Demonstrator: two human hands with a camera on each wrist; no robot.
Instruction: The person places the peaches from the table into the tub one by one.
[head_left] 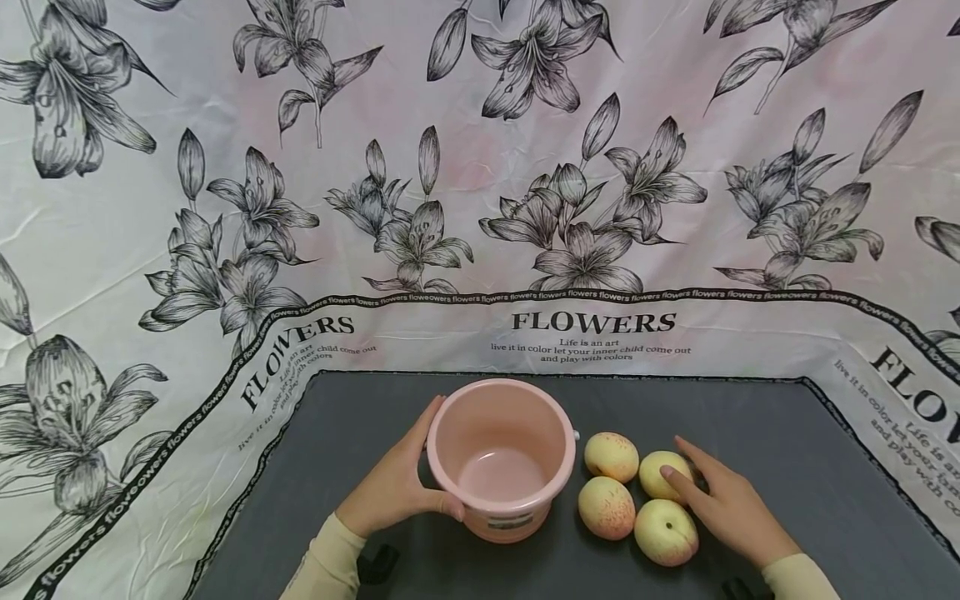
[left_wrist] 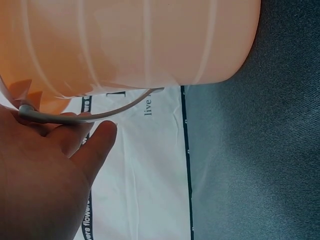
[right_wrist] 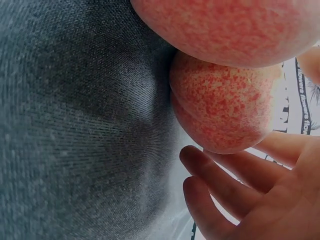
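A pink plastic bucket (head_left: 498, 467) stands upright on the dark grey tabletop, and its visible inside holds nothing. My left hand (head_left: 405, 479) holds it by the left side, thumb at the front and fingers round the back. In the left wrist view the grey handle (left_wrist: 87, 119) hangs down across the fingers. Several yellow-red peaches lie right of the bucket. My right hand (head_left: 723, 504) is at the back right peach (head_left: 660, 477), its thumb over the top and its fingers spread along the far side. In the right wrist view the fingertips (right_wrist: 192, 156) are beside this peach (right_wrist: 225, 102).
Close by lie a back left peach (head_left: 611, 457), a front left peach (head_left: 606, 508) and a front right peach (head_left: 666, 533). A white flower-printed cloth (head_left: 480, 208) borders the grey surface (head_left: 757, 425) at the back and sides.
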